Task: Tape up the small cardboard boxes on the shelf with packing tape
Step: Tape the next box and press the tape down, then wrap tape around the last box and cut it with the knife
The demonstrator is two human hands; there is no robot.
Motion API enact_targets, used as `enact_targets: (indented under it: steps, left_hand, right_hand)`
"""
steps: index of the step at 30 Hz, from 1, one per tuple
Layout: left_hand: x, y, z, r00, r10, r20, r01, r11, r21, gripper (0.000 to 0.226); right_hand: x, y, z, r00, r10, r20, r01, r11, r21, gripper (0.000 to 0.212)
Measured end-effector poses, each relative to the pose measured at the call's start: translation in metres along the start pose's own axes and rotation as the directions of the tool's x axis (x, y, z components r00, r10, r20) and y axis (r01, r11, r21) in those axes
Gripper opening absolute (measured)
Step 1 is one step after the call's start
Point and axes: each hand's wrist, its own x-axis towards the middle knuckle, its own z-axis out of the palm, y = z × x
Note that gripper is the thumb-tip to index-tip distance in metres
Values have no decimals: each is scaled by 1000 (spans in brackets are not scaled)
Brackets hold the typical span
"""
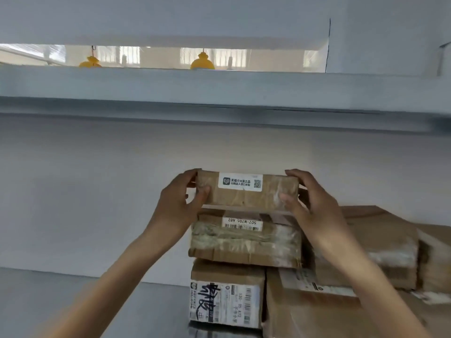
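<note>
Both hands clasp one small cardboard box (247, 191) at centre frame; the left hand (179, 203) pinches its left end, the right hand (308, 203) its right end, thumbs on the near face; it hovers just above the stacked box (245, 240); keeping it level and square should seat it well; brown board, glossy wrinkled tape, a white label (240, 182); boxy shapes lower right.

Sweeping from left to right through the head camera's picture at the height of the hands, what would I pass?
left hand → small box gripped at both ends → right hand → larger cardboard box
</note>
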Motion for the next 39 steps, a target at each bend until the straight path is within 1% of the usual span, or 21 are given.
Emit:
enact_targets:
  steps: [2, 3, 5, 6, 8, 12, 14, 16, 17, 19, 22, 24, 27, 29, 31, 36, 39]
  left_hand:
    - [0, -14, 9, 1000, 1, 17, -1, 1000, -16, 38]
    - [-1, -18, 13, 1000, 3, 25, -3, 1000, -30, 40]
    - [-5, -24, 17, 999, 10, 40, -8, 999, -46, 41]
    - [-7, -25, 18, 999, 14, 47, -12, 999, -47, 40]
    - [-11, -25, 19, 998, 23, 56, -21, 999, -49, 40]
    - [-16, -26, 23, 995, 27, 92, -17, 994, -105, 44]
    - [-17, -25, 25, 996, 21, 82, -12, 994, -112, 53]
    - [-18, -24, 27, 998, 22, 57, -17, 997, -80, 65]
    - [-19, -22, 27, 998, 40, 40, -38, 999, -38, 67]
    - [-20, -15, 25, 993, 120, -9, -119, 989, 85, 64]
    - [-23, -2, 21, 967, 248, -62, -224, 939, 260, 59]
    - [-26, 8, 18, 953, 301, -44, -269, 901, 339, 57]
    - [-30, 22, 18, 930, 367, 7, -339, 853, 397, 52]
    - [-30, 31, 20, 917, 398, 28, -375, 833, 406, 49]
    - [-30, 38, 23, 914, 402, 45, -386, 835, 392, 46]
    - [-35, 56, 29, 896, 441, 44, -432, 847, 310, 40]
    - [-44, 69, 35, 878, 478, 34, -470, 845, 256, 37]
  right_hand:
    - [6, 7, 4, 1000, -4, 19, 6, 995, -95, 45]
    - [8, 10, 5, 1000, -17, 25, 21, 983, -181, 43]
    - [10, 17, 4, 997, -59, 40, 71, 902, -426, 40]
    - [10, 19, 3, 997, -57, 49, 74, 856, -512, 39]
    - [9, 20, 1, 997, -20, 70, 57, 820, -569, 38]
    - [3, 20, -3, 994, -25, 108, 85, 797, -597, 43]
    - [2, 19, -6, 993, -18, 120, 86, 801, -592, 48]
    - [1, 18, -8, 993, -19, 118, 85, 805, -586, 56]
    - [1, 17, -9, 993, -29, 111, 89, 806, -584, 61]
    - [1, 17, -10, 994, -67, 84, 103, 803, -587, 67]
    - [0, 16, -10, 991, -121, 50, 128, 801, -585, 66]
    - [-4, 13, -9, 984, -171, 45, 165, 803, -573, 64]
    - [-11, 3, -8, 970, -238, 50, 227, 814, -535, 60]
    - [-13, -4, -7, 962, -267, 52, 253, 811, -527, 57]
    - [-14, -7, -7, 959, -278, 48, 261, 811, -524, 55]
    - [-22, -8, -11, 958, -286, 27, 260, 822, -506, 49]
    - [-34, -8, -16, 954, -299, 17, 276, 857, -436, 39]
